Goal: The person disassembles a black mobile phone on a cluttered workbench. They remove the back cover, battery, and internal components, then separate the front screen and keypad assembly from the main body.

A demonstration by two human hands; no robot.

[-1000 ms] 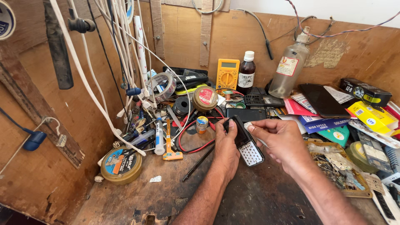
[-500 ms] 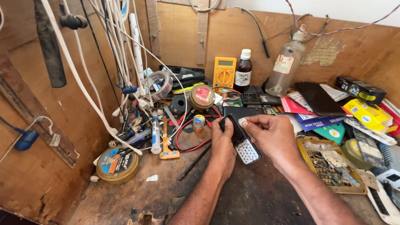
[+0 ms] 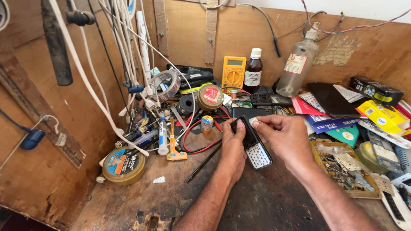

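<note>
Phone: small dark keypad handset (image 3: 252,143) with pale keys, lying tilted between both hands just above the middle of the surface; keypad end pointing toward the person
Left hand: left hand (image 3: 233,147) cupping the handset's left edge; its grip is closing on the phone, thumb pressing at the upper end, fingers wrapping underneath
Right hand: right hand (image 3: 284,139) coming in from the right; its grip is pinching the handset's upper right edge, thumb tip showing beside the left thumb
Surface: dark, stained wooden surface (image 3: 265,201), boxed in by brown board walls on the left and at the back
Beside the left hand: red wire (image 3: 201,147) looping just left of the wrist; thin black probe (image 3: 204,161) lying slantwise by the forearm; orange-handled tool (image 3: 173,143) and white tube (image 3: 162,137) standing a little further left
Far left: round solder tin (image 3: 123,165) sitting near the left wall; white cables (image 3: 124,64) hanging above it
Back row: yellow multimeter (image 3: 233,72) leaning on the back wall; dark brown bottle (image 3: 254,68) just right of it; clear plastic bottle (image 3: 297,64) further right; roll of clear tape (image 3: 167,84) to the left
Right side: shallow tray of small parts (image 3: 342,169) sitting near the right forearm; yellow box (image 3: 383,115) and black box (image 3: 376,90) lying behind it among papers
</note>
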